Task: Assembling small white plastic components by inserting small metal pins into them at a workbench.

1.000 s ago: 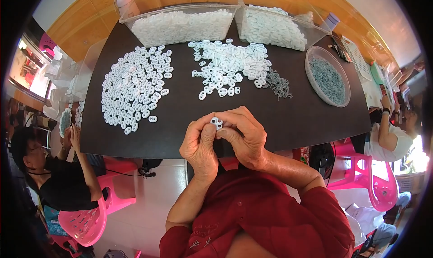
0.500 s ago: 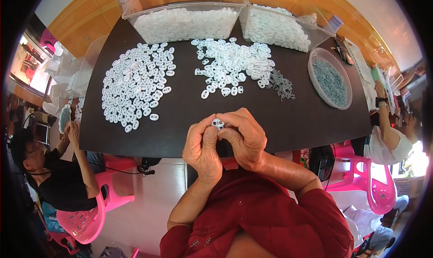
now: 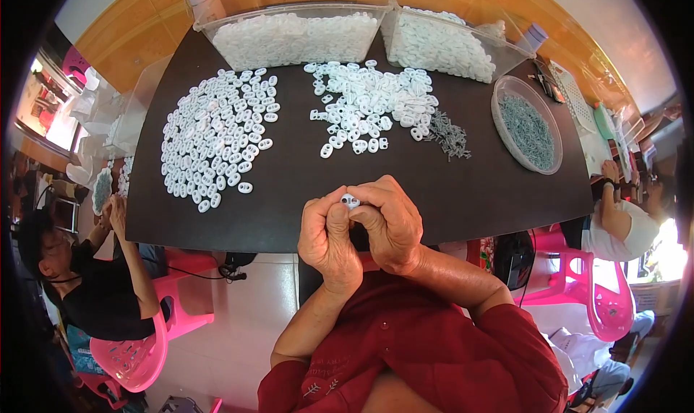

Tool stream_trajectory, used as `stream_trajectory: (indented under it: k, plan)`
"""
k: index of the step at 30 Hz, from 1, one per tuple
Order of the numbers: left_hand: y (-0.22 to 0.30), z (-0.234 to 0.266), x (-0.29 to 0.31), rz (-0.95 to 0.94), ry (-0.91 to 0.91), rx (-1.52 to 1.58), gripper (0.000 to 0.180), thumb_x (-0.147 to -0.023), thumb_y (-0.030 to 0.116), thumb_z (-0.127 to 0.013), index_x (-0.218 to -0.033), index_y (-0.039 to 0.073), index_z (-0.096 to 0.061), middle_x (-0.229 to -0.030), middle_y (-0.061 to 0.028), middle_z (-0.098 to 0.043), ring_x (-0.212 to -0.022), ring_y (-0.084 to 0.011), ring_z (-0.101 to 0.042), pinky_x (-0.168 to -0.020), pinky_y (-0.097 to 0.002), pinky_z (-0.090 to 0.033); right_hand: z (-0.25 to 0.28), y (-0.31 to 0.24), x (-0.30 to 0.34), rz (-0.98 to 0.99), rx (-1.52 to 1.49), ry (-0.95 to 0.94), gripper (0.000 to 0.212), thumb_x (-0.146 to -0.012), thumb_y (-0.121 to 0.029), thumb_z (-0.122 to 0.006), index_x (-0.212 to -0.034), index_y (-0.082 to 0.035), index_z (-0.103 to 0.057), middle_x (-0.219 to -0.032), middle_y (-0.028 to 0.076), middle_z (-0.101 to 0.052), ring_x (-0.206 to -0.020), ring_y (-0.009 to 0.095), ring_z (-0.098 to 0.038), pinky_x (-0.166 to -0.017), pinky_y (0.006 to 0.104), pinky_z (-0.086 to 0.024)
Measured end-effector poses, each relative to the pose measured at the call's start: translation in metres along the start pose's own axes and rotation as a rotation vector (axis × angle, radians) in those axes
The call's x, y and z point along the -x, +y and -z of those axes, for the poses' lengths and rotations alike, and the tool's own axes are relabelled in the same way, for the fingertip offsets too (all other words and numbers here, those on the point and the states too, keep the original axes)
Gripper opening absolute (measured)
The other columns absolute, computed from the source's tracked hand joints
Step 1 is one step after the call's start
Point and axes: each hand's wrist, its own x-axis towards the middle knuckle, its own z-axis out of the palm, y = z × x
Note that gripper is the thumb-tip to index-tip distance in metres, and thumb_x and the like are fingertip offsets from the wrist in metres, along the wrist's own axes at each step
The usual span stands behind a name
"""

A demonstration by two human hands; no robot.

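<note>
Between my two hands, over the near edge of the dark table, is a small white oval plastic piece with two holes (image 3: 350,200). My left hand (image 3: 330,234) pinches it from the left, thumb and index finger closed. From the right, thumb and fingers of my right hand (image 3: 390,225) close on the same piece. Beyond them lies a heap of similar white pieces (image 3: 372,99), with a small pile of grey pins (image 3: 450,135) at its right edge. Farther left, a wide spread of white two-holed ovals (image 3: 213,135) covers the table.
Two clear bins (image 3: 296,41) (image 3: 442,44) full of white pieces stand at the back. A round tray (image 3: 496,113) of grey pins sits on the right. One person (image 3: 87,276) works at left, another (image 3: 625,221) at right. Pink chairs (image 3: 134,351) flank me.
The white piece has turned slightly between my fingertips, and my hands have shifted a little. At right, the other person's arm has moved down.
</note>
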Motion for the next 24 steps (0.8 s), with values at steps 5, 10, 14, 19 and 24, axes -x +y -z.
stream_trajectory:
  k: [5, 10, 14, 19, 24]
  plan:
    - [-0.002, 0.0, 0.002, -0.035, -0.019, -0.028, 0.019, -0.095, 0.015, -0.052, -0.099, -0.002, -0.06, -0.078, 0.0011, -0.049, -0.062, -0.0037, -0.043, -0.054, -0.0181, -0.038, 0.0, 0.001, 0.003, 0.032, -0.002, 0.012, 0.02, -0.078, 0.006, -0.061, -0.098, 0.004, -0.059, -0.083, 0.012, -0.062, -0.065, 0.02, -0.055, -0.056, 0.028, -0.045]
    - [-0.005, -0.003, 0.003, -0.043, -0.024, -0.031, 0.018, -0.096, 0.013, -0.051, -0.098, -0.003, -0.058, -0.074, 0.0006, -0.047, -0.059, -0.0042, -0.04, -0.051, -0.0188, -0.035, 0.003, 0.004, 0.002, 0.065, 0.034, -0.004, 0.018, -0.079, 0.006, -0.06, -0.097, 0.004, -0.059, -0.082, 0.013, -0.061, -0.065, 0.021, -0.055, -0.055, 0.0289, -0.045]
    - [-0.007, -0.004, 0.005, -0.09, -0.03, -0.058, 0.017, -0.096, 0.012, -0.051, -0.097, -0.003, -0.058, -0.075, 0.0001, -0.047, -0.059, -0.0049, -0.04, -0.052, -0.0189, -0.035, 0.006, 0.005, 0.005, 0.069, 0.018, -0.037, 0.015, -0.08, 0.005, -0.06, -0.095, 0.004, -0.059, -0.081, 0.012, -0.061, -0.064, 0.021, -0.055, -0.055, 0.0295, -0.045]
    - [0.009, -0.001, -0.002, -0.129, -0.043, -0.031, 0.015, -0.096, 0.012, -0.051, -0.098, -0.002, -0.057, -0.082, -0.001, -0.05, -0.07, -0.0057, -0.044, -0.063, -0.0201, -0.039, 0.006, -0.003, -0.009, 0.146, -0.032, -0.018, 0.016, -0.08, 0.004, -0.061, -0.096, 0.004, -0.059, -0.083, 0.012, -0.06, -0.065, 0.02, -0.054, -0.057, 0.0287, -0.045]
    - [0.031, 0.001, -0.018, -0.055, -0.133, 0.005, 0.017, -0.093, 0.006, -0.052, -0.105, -0.004, -0.06, -0.092, -0.0036, -0.056, -0.081, -0.0077, -0.05, -0.074, -0.0212, -0.042, 0.012, -0.01, -0.018, -0.069, -0.183, -0.065, 0.027, -0.075, 0.006, -0.067, -0.101, 0.003, -0.06, -0.09, 0.012, -0.06, -0.068, 0.016, -0.052, -0.058, 0.0258, -0.044]
